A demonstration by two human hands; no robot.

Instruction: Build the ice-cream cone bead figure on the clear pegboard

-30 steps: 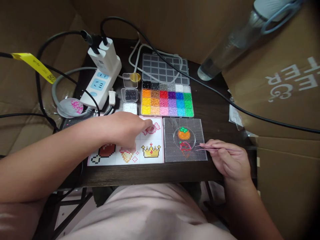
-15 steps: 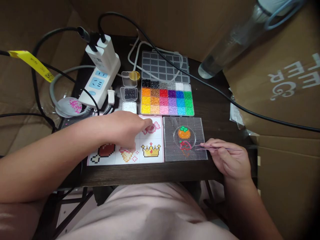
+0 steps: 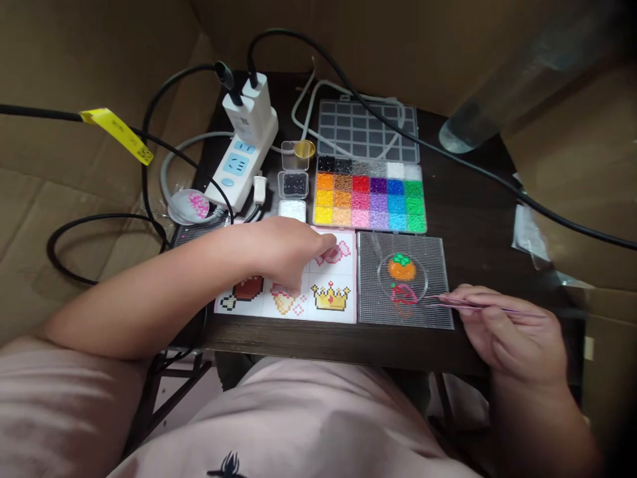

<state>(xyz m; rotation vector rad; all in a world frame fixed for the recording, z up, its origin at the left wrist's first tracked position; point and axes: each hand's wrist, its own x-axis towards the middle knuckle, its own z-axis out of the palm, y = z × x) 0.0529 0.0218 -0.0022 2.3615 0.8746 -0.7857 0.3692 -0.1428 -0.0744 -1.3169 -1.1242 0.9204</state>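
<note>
My left hand [image 3: 286, 249] rests over the printed pattern sheet [image 3: 331, 269], its index finger stretched out onto the pink candy picture and nothing in its grasp. Below that finger the sheet shows a yellow crown [image 3: 331, 297]; other pictures are partly covered by the hand. My right hand [image 3: 512, 328] is closed around pink tweezers [image 3: 482, 307]. Their tips reach the lower part of a clear pegboard [image 3: 368, 285], beside an unfilled pink, red and brown bead outline [image 3: 403, 295]. Above this outline on the board sits an orange bead fruit with green leaves [image 3: 402, 267].
Behind the board lies a compartment box of coloured beads [image 3: 371, 196] with its lid open. Small bead boxes [image 3: 293, 184] stand to its left, near a white power strip [image 3: 243, 159]. A black cable [image 3: 432, 149] crosses overhead; a clear cylinder [image 3: 460, 133] stands back right.
The camera view has shifted, so the whole scene sits further right. My left finger stays on the candy picture, and the tweezers stay near the bead outline.
</note>
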